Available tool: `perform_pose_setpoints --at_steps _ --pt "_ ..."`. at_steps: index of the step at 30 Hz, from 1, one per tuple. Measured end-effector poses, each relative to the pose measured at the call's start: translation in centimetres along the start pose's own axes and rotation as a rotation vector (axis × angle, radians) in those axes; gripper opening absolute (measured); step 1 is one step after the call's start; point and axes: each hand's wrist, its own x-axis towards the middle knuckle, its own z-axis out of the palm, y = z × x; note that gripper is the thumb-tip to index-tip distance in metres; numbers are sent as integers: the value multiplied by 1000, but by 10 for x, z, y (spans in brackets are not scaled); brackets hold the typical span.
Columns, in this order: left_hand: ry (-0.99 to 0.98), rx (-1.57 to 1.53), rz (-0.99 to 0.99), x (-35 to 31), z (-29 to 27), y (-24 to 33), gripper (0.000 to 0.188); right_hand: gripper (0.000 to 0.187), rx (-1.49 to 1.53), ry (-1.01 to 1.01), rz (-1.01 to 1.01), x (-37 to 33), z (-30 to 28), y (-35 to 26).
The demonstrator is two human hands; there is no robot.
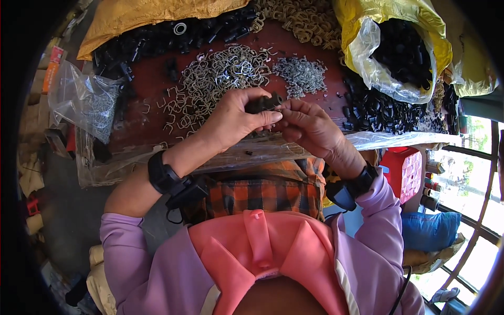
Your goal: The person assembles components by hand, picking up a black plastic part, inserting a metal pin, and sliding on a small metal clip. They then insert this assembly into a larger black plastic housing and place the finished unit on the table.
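Fingers of the left hand point(235, 116) are clamping a dark tubular fitting point(257, 106) over the near side of the red tabletop point(152, 68), beside loose U-shaped metal clips point(231, 68). Right hand point(315, 124) thumb and forefinger are meeting at its end; whether they are holding anything, I cannot tell. Handwork on that end seems to be underway, probably needing steady alignment next.

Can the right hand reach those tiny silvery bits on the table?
Probably yes: the tiny silvery bits lie just past the right hand, and nothing seems to block the way. It's up by the dark piece, so it would have to leave that first.
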Motion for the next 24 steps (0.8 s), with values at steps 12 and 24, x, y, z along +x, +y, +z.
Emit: perform_pose_setpoints --at_steps 12,24 --pt "152 460 218 8 7 -3 14 13 210 -44 -23 -3 2 7" --pt "163 -36 -117 13 13 -11 16 9 -127 140 -135 0 2 8"
